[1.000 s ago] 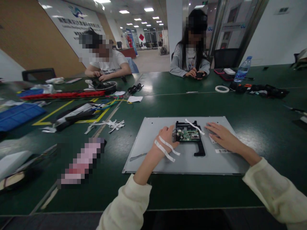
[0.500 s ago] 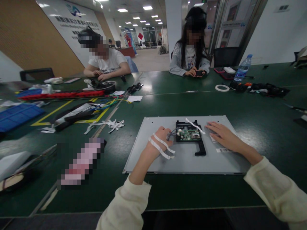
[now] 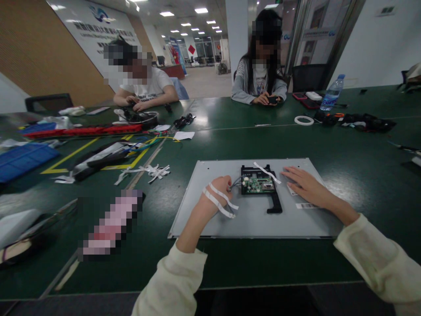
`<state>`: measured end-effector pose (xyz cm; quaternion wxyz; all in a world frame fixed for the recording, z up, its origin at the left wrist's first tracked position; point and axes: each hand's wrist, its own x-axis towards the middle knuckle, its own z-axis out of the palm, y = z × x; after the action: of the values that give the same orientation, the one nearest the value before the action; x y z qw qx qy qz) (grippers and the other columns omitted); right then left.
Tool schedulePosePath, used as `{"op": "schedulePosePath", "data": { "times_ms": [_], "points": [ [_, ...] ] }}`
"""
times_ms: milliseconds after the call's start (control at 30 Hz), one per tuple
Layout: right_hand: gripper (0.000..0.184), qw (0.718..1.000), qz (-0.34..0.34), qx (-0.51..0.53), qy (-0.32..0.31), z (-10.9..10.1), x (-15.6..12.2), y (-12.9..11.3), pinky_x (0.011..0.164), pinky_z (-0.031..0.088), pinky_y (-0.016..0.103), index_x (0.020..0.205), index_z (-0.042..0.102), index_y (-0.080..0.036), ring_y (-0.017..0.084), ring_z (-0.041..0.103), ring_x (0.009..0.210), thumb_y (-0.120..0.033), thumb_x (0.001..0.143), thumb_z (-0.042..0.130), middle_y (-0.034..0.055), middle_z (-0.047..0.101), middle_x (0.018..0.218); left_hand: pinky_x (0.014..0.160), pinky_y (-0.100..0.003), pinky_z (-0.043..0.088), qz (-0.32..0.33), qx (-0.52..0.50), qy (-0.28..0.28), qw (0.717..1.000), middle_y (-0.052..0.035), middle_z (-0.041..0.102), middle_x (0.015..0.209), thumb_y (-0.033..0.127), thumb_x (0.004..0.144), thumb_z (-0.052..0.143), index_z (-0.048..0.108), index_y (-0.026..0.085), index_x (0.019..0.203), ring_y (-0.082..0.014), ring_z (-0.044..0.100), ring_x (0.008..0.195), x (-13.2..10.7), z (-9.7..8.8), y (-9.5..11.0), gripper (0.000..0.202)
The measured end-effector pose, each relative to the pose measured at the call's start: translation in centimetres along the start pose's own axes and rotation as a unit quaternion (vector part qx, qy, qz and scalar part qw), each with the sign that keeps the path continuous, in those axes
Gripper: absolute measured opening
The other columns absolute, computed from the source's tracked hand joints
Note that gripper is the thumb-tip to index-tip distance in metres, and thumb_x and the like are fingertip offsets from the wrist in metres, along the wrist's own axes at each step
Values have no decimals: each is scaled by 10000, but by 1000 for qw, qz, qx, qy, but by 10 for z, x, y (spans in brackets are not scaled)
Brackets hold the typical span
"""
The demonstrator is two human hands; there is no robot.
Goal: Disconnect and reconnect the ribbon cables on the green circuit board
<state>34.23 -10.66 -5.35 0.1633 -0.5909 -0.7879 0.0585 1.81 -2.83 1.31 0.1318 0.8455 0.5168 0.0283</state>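
I see a small green circuit board (image 3: 258, 184) seated in a black plastic bracket (image 3: 268, 193) whose lower arm runs down and hooks to the left. Both lie near the top middle of a flat grey metal panel (image 3: 250, 219), which rests on the dark green table (image 3: 345, 153). A white tape strip (image 3: 267, 172) crosses the bracket's upper right corner at a slant. A thin bundle of grey wires (image 3: 234, 183) leaves the board's left edge.

My left hand (image 3: 219, 188) sits just left of the board, its fingers curled shut around those wires, so the board lies immediately to the right of the knuckles. Two more white tape strips (image 3: 221, 199) are stuck across the back of that wrist. My right hand (image 3: 304, 186) lies flat on the panel just right of the bracket, fingers spread and relaxed, gripping nothing; its fingertips (image 3: 287, 172) are near the bracket's upper right corner but I cannot tell whether they touch it.

The left fingertips are hidden under the curled hand, so I cannot see exactly where the wires are pinched. The parts on the board are too small to name. The palm partly covers a white label (image 3: 291, 191), and a barcode sticker (image 3: 304, 205) shows beside the wrist; its print is unreadable. Both cream sleeves are cut off at the lower edge.
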Motion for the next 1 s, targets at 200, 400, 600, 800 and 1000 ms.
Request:
{"op": "schedulePosePath", "data": {
  "times_ms": [200,400,600,800,1000],
  "points": [
    [487,1000,-5,11,5,1,1,3,1102,280,499,1411,379,-286,247,286,1371,-423,947,320,48,353,1474,633,-230,420,-4,-1,-6,1000,-32,643,811,74,687,540,587,176,903,-160,598,743,-2,-3,0,243],
    [488,1000,-5,16,9,2,2,3,1094,287,517,1411,381,-295,256,291,1370,-426,943,332,44,358,1472,751,-291,472,21,-11,33,999,-61,622,919,166,743,548,579,168,994,-195,606,842,1,-3,-1,252],
    [489,1000,-5,17,12,2,1,2,1096,285,516,1410,382,-294,261,296,1367,-425,942,333,43,352,1476,1085,-355,330,164,-136,109,971,-121,422,1354,366,801,584,365,165,1344,-215,395,1285,13,7,8,619],
    [485,1000,-12,10,13,4,2,4,1097,293,488,1406,388,-278,250,311,1359,-407,941,341,51,361,1470,1125,-463,249,196,-137,82,967,-150,251,1494,492,687,697,331,184,1391,-293,231,1390,24,27,13,852],
    [491,1000,-8,2,7,3,3,3,1100,281,493,1419,363,-281,245,299,1364,-400,944,336,54,355,1472,1107,-484,266,219,-123,58,966,-148,245,1500,461,672,723,505,198,1275,-318,263,1377,29,32,5,693]
  ]
}}
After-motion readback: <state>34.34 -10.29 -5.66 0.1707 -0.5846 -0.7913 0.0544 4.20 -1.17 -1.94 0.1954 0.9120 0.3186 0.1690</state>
